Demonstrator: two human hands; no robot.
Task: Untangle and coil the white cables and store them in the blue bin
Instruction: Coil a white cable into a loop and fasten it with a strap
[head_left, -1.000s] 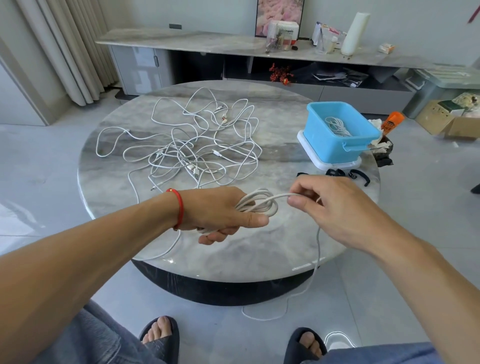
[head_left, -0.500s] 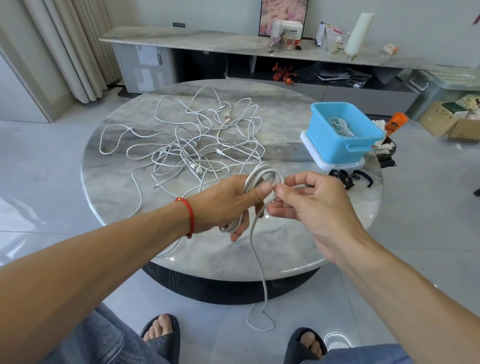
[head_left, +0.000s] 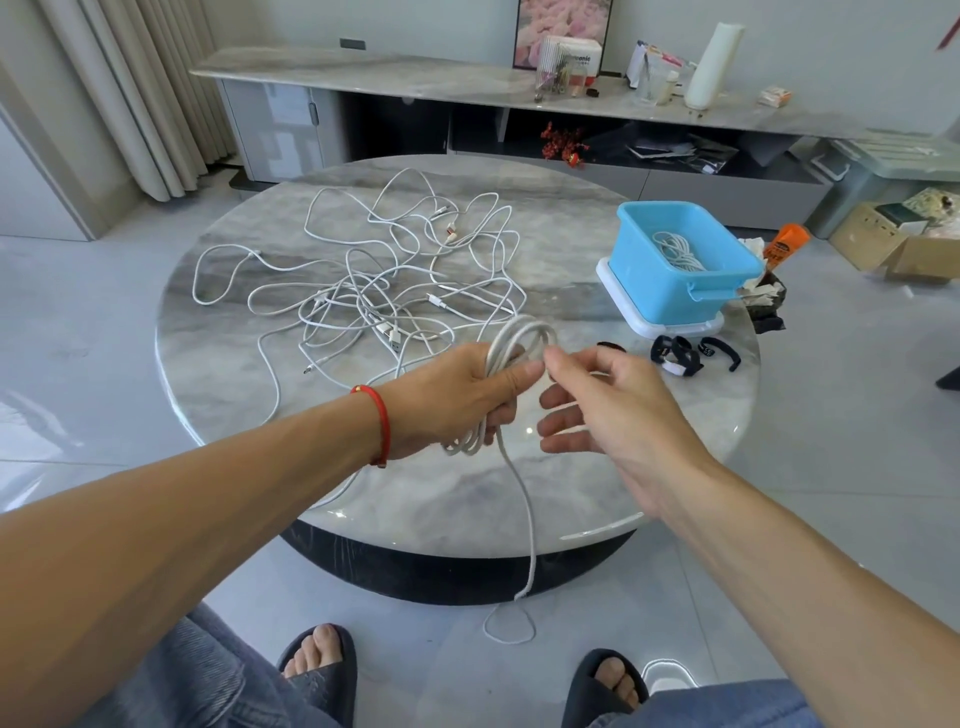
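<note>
Gripping the half-wound coil (head_left: 511, 384) at frame centre, your left hand (head_left: 457, 395) is closed round its loops; your right hand (head_left: 613, 410) is spread open, holding nothing. The loose tail (head_left: 524, 545) hangs off the worktop (head_left: 649, 467) toward the floor and could snag, or the loops could spring apart. Beyond lies one tangle (head_left: 384, 291), strands uncountable. Right of centre, one blue bin (head_left: 680, 260) holds one coiled cable (head_left: 675, 252).

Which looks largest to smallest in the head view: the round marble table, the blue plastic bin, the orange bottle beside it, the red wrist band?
1. Round marble table, by far.
2. Blue plastic bin.
3. Orange bottle and red wrist band: about alike as seen; the band is much nearer the camera and the bottle is partly hidden, so I leave these unranked.
</note>
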